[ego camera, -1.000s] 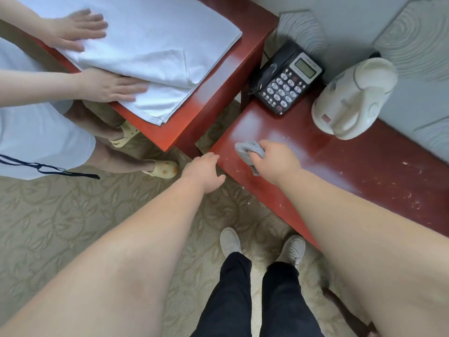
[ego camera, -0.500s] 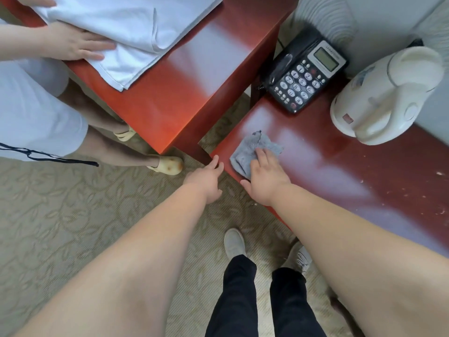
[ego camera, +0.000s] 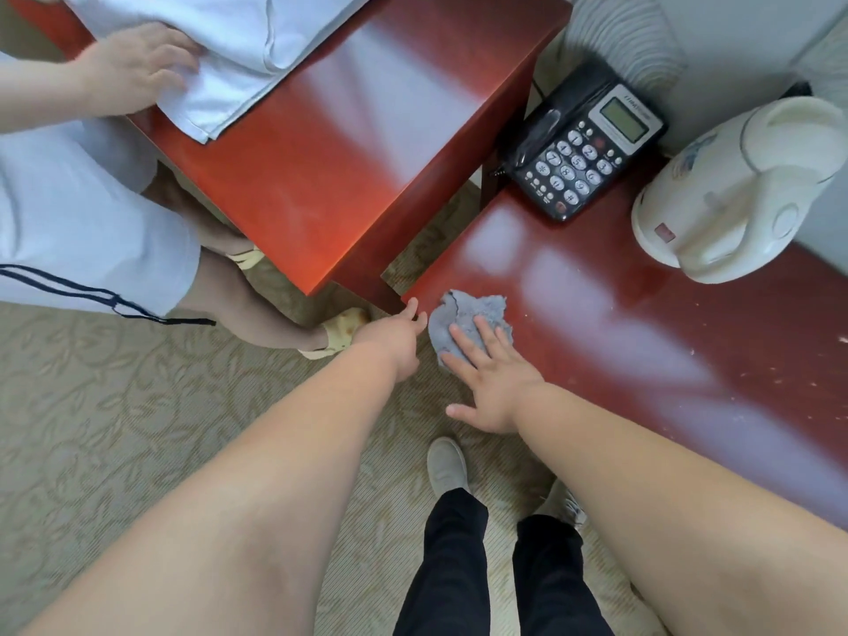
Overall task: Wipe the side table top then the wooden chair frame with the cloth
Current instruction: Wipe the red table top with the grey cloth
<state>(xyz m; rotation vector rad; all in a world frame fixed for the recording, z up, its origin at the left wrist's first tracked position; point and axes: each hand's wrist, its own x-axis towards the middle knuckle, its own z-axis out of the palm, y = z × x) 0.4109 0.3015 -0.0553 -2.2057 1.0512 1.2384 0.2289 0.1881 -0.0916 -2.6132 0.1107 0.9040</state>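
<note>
A small grey cloth [ego camera: 463,316] lies at the near left corner of the glossy red-brown side table top [ego camera: 642,323]. My right hand [ego camera: 491,381] presses flat on the cloth with fingers spread, its thumb hanging over the table's front edge. My left hand [ego camera: 390,339] hovers just left of that corner, loosely curled and holding nothing, one finger pointing at the corner. White specks dot the table top to the right. No wooden chair frame is visible.
A black desk phone [ego camera: 583,149] and a white electric kettle [ego camera: 734,195] stand at the back of the side table. A taller red table [ego camera: 367,153] stands to the left, where another person's hand [ego camera: 137,68] smooths a white towel [ego camera: 220,43]. Patterned carpet [ego camera: 114,429] lies below.
My right hand has flattened out on the cloth and slid it toward the table's near left corner. The other person's towel and hands have shifted up and left in view.
</note>
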